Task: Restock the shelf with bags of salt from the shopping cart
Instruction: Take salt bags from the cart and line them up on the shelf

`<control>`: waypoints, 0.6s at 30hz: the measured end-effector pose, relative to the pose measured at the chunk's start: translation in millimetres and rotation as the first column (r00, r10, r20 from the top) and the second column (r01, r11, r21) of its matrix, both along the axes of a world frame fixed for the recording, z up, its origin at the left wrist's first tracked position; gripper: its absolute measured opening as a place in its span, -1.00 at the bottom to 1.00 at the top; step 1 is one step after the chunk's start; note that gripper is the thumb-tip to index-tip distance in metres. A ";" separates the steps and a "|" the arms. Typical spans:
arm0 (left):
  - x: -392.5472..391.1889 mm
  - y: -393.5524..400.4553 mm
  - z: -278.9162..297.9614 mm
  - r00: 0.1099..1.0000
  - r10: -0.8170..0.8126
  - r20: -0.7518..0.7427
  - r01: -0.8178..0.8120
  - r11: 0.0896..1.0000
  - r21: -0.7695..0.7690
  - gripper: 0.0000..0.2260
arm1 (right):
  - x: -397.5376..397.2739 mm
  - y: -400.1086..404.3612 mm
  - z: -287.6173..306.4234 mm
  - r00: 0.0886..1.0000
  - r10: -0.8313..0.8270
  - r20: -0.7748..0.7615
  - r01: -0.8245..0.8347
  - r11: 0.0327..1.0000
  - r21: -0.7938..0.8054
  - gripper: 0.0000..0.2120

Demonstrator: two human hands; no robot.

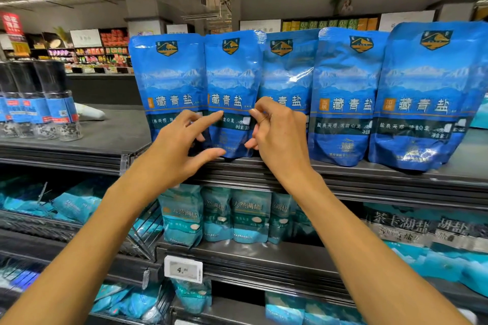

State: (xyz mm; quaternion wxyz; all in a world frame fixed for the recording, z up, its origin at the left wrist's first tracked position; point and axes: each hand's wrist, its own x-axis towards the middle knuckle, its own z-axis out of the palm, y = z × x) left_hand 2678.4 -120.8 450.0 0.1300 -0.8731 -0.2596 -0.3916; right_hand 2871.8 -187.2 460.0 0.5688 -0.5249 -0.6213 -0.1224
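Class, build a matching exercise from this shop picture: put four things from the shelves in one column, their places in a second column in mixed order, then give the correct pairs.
Things
1. Tall blue salt bags with gold crests
2. Dark-capped clear grinder bottles
3. Small teal salt bags
4. White price tag reading 4.90

Places
A. Shelf directly below the top one
B. Top shelf, far left
C. Front edge of a lower shelf
D. Standing in a row on the top shelf, centre to right

Pairs: 1-D, 2-B, 3-A, 4-C
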 end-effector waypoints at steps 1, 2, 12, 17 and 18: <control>3.3 -2.2 -1.7 0.999 0.026 0.045 -0.025 1.000 -0.015 -0.36 | -0.1 -0.4 0.6 1.000 -0.008 0.006 0.008 1.000 0.005 -0.80; 8.0 -4.7 -3.5 0.995 0.056 0.086 -0.054 0.998 -0.029 -0.34 | -0.5 -0.7 0.9 1.000 -0.017 0.011 0.017 1.000 0.007 -0.80; 37.8 -1.0 -4.7 0.950 0.066 0.304 -0.022 0.989 -0.147 -0.41 | 4.2 -5.9 3.3 0.991 -0.098 0.093 0.102 0.994 -0.043 -0.78; 32.6 -4.4 -4.3 0.947 0.177 0.267 -0.171 0.984 -0.047 -0.31 | -2.5 -10.3 1.4 0.989 -0.112 0.098 0.120 0.989 -0.084 -0.77; 30.7 -5.1 -4.3 0.930 0.260 0.261 -0.267 0.964 -0.011 -0.26 | -3.7 -11.0 0.7 0.990 -0.107 0.090 0.116 0.988 -0.105 -0.75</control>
